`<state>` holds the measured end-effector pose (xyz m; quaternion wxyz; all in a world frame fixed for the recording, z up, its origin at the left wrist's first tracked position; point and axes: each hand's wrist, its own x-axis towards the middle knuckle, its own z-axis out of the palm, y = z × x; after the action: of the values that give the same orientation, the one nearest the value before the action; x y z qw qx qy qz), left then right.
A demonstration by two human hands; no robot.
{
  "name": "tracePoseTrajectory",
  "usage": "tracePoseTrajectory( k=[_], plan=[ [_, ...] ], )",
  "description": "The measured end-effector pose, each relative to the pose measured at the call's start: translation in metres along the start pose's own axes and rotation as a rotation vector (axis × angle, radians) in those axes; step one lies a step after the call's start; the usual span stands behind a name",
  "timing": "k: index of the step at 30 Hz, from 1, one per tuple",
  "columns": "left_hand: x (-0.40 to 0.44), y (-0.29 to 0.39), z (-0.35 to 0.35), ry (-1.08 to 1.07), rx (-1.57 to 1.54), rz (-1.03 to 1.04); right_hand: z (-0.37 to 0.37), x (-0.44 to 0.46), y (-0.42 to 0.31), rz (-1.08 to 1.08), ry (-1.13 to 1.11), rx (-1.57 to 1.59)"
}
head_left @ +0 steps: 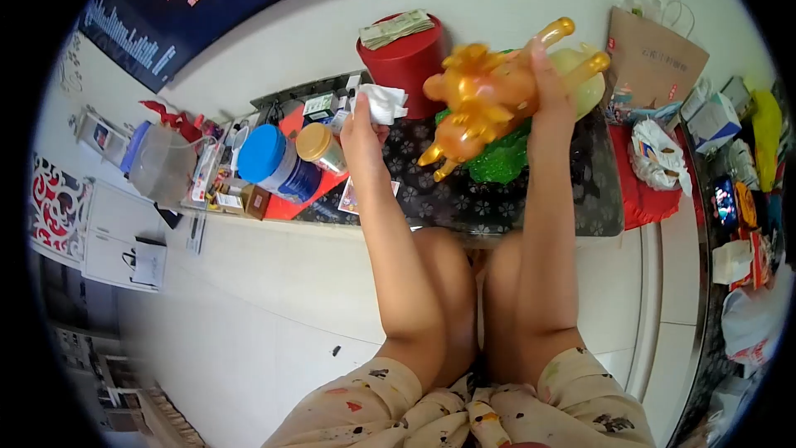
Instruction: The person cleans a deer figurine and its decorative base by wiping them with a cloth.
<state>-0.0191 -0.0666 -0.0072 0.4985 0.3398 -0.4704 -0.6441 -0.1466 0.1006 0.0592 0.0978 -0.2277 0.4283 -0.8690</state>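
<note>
My left hand (361, 129) is closed on a crumpled white tissue (384, 104) in front of the red round box. My right hand (547, 87) grips a glossy orange and gold animal figurine (482, 99) by its body, tilted on its side with its legs pointing up and right. Behind and below the figurine, a bright green ornament (500, 158) shows on the black flower-patterned cabinet top (431, 207). A pale green rounded part (587, 87) is partly hidden behind the figurine's legs; whether it joins the green ornament I cannot tell.
Banknotes (396, 29) lie on the red round box (401, 62). Left stand a blue-lidded tub (278, 164), a gold-lidded jar (320, 147) and small boxes. A paper bag (655, 58) and a white plastic bag (659, 158) are at right. A large screen (207, 0) hangs above.
</note>
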Motion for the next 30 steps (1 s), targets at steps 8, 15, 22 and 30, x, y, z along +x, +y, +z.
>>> tracePoseTrajectory(
  k=[8,15,22,30],
  plan=[
    [-0.01,0.008,0.003,-0.111,-0.048,-0.003,-0.009,0.034,0.003,-0.007,0.101,0.172],
    [-0.016,0.007,0.006,-0.177,-0.036,0.004,-0.008,0.059,-0.011,-0.053,0.063,0.108],
    [-0.024,0.007,0.018,-0.189,-0.035,-0.029,-0.011,0.078,-0.013,-0.105,0.215,0.171],
    [-0.027,0.003,0.032,-0.553,-0.469,-0.233,-0.016,0.058,-0.029,-0.134,0.252,0.257]
  ],
)
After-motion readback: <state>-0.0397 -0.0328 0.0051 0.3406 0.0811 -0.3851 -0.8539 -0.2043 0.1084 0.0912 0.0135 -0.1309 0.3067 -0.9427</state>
